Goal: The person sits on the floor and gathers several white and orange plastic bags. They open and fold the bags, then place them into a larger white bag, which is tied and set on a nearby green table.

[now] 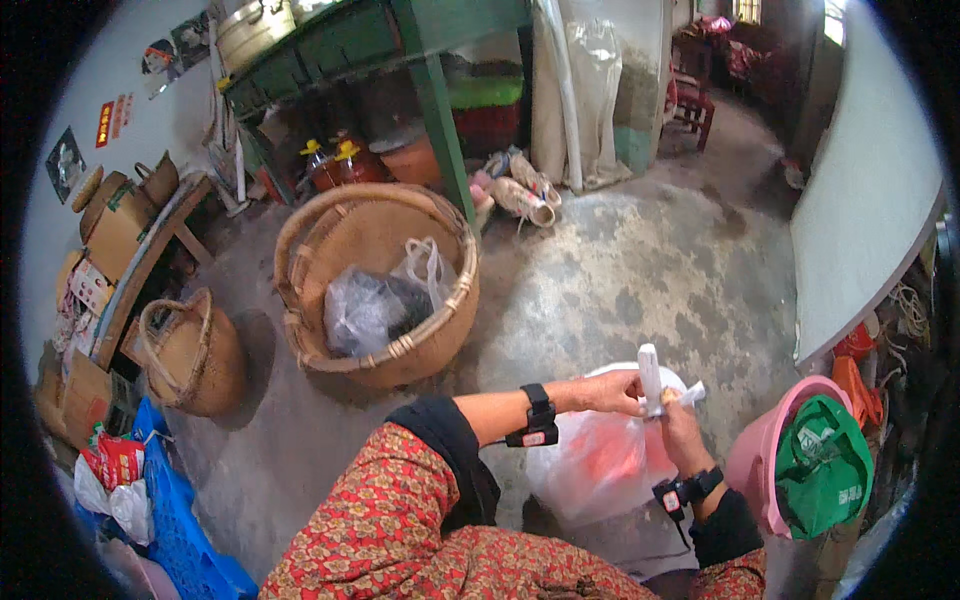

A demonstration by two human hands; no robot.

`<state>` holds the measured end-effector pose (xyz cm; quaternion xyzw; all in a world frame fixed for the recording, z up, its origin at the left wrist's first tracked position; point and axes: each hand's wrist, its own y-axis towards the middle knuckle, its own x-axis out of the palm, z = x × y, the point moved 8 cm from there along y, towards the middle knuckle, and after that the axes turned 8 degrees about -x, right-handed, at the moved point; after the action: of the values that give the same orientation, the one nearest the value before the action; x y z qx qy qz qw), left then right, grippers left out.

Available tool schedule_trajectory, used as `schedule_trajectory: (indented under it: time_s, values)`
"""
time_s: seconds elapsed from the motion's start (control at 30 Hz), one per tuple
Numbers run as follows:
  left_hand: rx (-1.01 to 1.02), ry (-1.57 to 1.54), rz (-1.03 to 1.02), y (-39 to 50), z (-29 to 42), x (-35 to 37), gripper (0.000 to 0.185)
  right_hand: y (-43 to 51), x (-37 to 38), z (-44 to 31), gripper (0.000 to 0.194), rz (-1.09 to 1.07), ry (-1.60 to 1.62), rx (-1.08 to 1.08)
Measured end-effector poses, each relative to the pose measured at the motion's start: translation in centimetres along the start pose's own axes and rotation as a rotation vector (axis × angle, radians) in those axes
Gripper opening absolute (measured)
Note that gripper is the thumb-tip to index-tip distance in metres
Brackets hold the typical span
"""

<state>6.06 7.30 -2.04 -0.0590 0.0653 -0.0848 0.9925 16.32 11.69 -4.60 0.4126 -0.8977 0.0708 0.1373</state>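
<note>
A whitish translucent plastic bag (pixel 555 480) with reddish contents showing through hangs or stands low in front of me. My left hand (pixel 616 391) pinches one of its gathered handle ends, which sticks up as a white strip (pixel 649 367). Close beside it, my right hand (pixel 681 433) grips the other part of the gathered top, and a short white end (pixel 691 393) pokes out past the fingers. The two hands almost meet above the bag. Part of a white round surface (pixel 670 375) shows behind them. Both wrists carry black strapped devices.
Ahead on the left stands a large woven basket (pixel 379 285) holding plastic bags, with a smaller basket (pixel 196 352) beyond. At right is a pink bucket (pixel 757 465) with a green bag (pixel 825 465). Shoes (pixel 521 195) lie by a green table leg (pixel 446 135). Blue plastic (pixel 176 510) lies lower left.
</note>
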Motion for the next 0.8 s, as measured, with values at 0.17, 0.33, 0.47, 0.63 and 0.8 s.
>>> schedule_trajectory:
  time_s: [0.17, 0.33, 0.47, 0.63, 0.8]
  values:
    - [0.000, 0.281, 0.042, 0.4, -1.9, 1.3, 0.029, 0.0, 0.2, -0.6, 0.025, -0.082, -0.071, -0.002]
    - [0.108, 0.246, 0.089, 0.4, -1.7, 0.0, 0.023, -0.4, -0.1, -0.5, 0.018, -0.130, -0.247, 0.133]
    - [-0.126, 0.339, 0.066, 0.5, -3.8, -0.4, 0.024, -0.2, 1.1, -0.7, 0.014, -0.275, -0.349, 0.074]
    - [-0.152, 0.387, 0.104, 0.4, -3.5, -0.2, 0.028, 0.5, 1.6, -0.8, 0.016, -0.268, -0.699, -0.047]
    - [-0.217, 0.313, 0.069, 0.2, -3.7, 0.0, 0.030, 0.3, 2.7, -2.0, 0.020, -0.239, -1.146, -0.377]
